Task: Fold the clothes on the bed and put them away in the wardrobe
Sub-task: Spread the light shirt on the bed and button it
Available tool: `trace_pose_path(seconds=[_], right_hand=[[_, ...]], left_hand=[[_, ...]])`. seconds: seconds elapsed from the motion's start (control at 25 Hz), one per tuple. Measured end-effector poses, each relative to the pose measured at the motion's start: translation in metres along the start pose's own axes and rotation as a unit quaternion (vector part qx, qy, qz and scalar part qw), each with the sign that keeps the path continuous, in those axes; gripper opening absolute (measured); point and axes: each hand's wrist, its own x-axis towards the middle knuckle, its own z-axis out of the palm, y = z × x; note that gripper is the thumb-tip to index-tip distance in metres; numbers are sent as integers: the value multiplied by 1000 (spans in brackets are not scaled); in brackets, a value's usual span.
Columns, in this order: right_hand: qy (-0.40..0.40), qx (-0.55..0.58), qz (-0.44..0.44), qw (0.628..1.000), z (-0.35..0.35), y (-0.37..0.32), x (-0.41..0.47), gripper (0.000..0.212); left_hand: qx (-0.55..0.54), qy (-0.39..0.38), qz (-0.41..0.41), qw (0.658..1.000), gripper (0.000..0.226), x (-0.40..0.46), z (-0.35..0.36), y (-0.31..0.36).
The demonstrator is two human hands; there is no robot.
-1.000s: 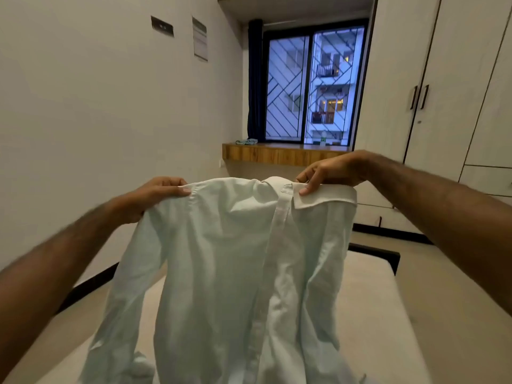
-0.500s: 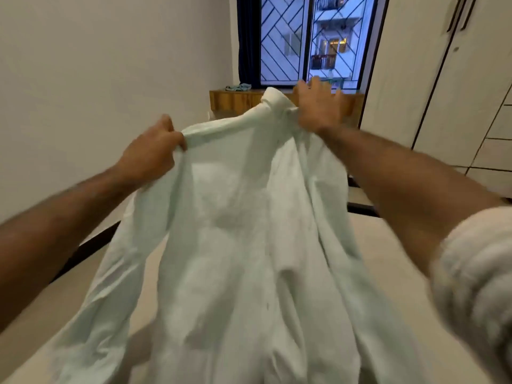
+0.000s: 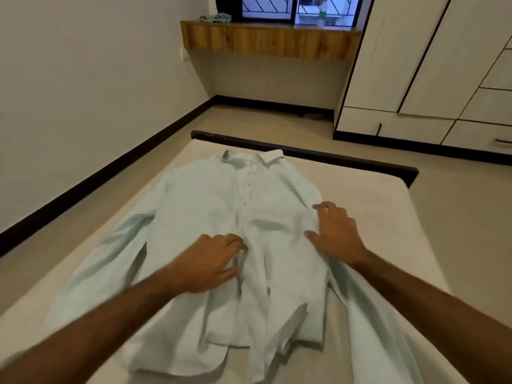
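A pale mint long-sleeved shirt [image 3: 210, 200] lies spread front-up on the bed [image 3: 382, 206], collar toward the far edge, sleeves out to both sides. My left hand [image 3: 210, 261] rests flat on the shirt's front next to the button placket, fingers slightly curled. Over the shirt's right side my right hand [image 3: 335, 231] lies with its fingers spread. Neither hand grips the cloth. The wardrobe [image 3: 432, 65] stands at the right with its doors closed.
The bed's dark footboard [image 3: 318, 153] marks its far edge. Beyond it are bare floor, a wooden window ledge [image 3: 266, 37] with a small cloth on it, and a white wall on the left. Drawers [image 3: 393, 126] sit at the wardrobe's base.
The shirt was held up by its shoulders in both hands; it now lies flat on the bed. Both hands have let go and rest on its front.
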Motion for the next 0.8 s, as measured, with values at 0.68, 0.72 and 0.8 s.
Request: trace_pose_path(seconds=[0.68,0.72,0.8], right_hand=[[119,29,195,973,-65,134,17,50],[120,-28,144,982,-57,123,4,51],[25,45,25,998,-37,87,-35,43]], left_hand=[[-227,22,-167,959,72,25,44,37],[-236,28,-168,957,71,25,44,37],[-268,46,-180,945,68,19,46,39]])
